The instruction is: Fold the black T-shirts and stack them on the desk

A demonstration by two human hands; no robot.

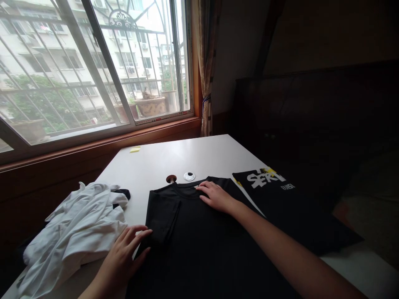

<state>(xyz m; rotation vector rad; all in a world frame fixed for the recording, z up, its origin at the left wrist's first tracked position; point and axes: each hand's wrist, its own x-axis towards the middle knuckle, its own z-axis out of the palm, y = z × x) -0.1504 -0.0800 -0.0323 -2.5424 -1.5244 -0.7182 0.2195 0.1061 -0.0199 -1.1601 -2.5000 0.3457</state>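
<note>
A black T-shirt (199, 236) lies spread on the white table, its collar toward the far side and one short sleeve (163, 218) folded inward on the left. My right hand (216, 196) rests on the shirt by the neckline, fingers stretched out and palm down. At the shirt's left edge, my left hand (129, 245) touches the cloth with its fingertips, thumb and fingers apart. The lower part of the shirt runs out of view, and my right forearm covers some of its right side.
Crumpled white clothes (84, 224) lie heaped on the left. Another black garment with white lettering (268, 178) lies on the right. The white table (215, 153) has a cable hole (171, 179), a round white cap (189, 176) and a yellow paper (135, 149). A window (140, 62) stands behind.
</note>
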